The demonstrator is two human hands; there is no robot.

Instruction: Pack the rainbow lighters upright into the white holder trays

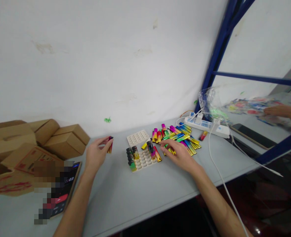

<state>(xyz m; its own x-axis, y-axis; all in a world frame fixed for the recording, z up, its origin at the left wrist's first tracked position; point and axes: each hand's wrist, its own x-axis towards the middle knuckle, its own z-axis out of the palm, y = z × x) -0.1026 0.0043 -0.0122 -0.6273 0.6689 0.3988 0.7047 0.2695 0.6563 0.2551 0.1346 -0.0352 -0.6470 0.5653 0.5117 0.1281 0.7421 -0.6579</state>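
My left hand [97, 154] pinches a lighter [110, 145] with a dark top and a red-gold body, above the table left of the trays. A white tray with round holes [144, 160] holds several upright lighters with black tops: a row at its left edge [131, 161], a yellow one [135, 154] beside that row, and one or more purple-pink ones [152, 153] at the right. My right hand [176, 153] hovers at the near left side of a pile of shiny coloured lighters [182, 135]. Its fingers are apart, and nothing shows between them.
A second white tray [137, 137] lies behind the first. Cardboard boxes [68, 140] and a tablet [65, 189] are on the left. A power strip [207, 126] with white cables, a lone lighter [203, 135], a phone [252, 135], a blue frame [216, 56] and another person's hand [278, 110] are right.
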